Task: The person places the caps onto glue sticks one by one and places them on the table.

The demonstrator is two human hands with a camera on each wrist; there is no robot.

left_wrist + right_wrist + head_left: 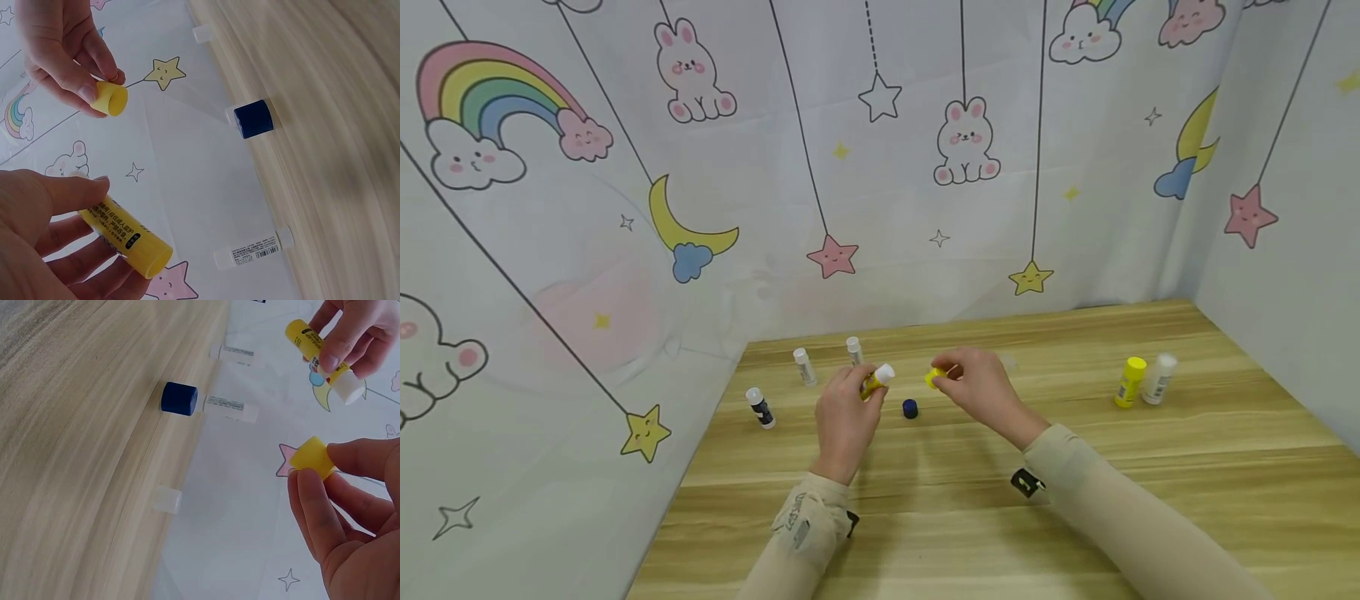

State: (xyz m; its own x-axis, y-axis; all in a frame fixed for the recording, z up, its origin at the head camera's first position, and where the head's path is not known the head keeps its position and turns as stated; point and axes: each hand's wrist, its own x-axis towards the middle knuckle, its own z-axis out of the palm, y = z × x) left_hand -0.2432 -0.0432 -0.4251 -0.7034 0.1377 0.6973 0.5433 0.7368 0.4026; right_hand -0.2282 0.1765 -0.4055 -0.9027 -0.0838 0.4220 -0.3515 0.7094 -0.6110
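My left hand (850,421) grips a yellow glue stick (128,237) whose cap is off, its white end (348,387) pointing up and toward the right hand. A small yellow cap (312,457) is pinched between the thumb and fingertips of my right hand (985,392). Cap and stick are apart, both held above the table. On the wood below, between the hands, stands a dark blue cap (910,408). Farther back, a translucent whitish cap (167,499) lies near the table's rear edge.
At the left stand two white glue sticks (804,367), the second partly hidden behind the left hand, and a dark blue one with a white top (761,408). A yellow glue stick (1130,383) and a white one (1160,380) stand at right. A printed curtain (895,192) borders the table.
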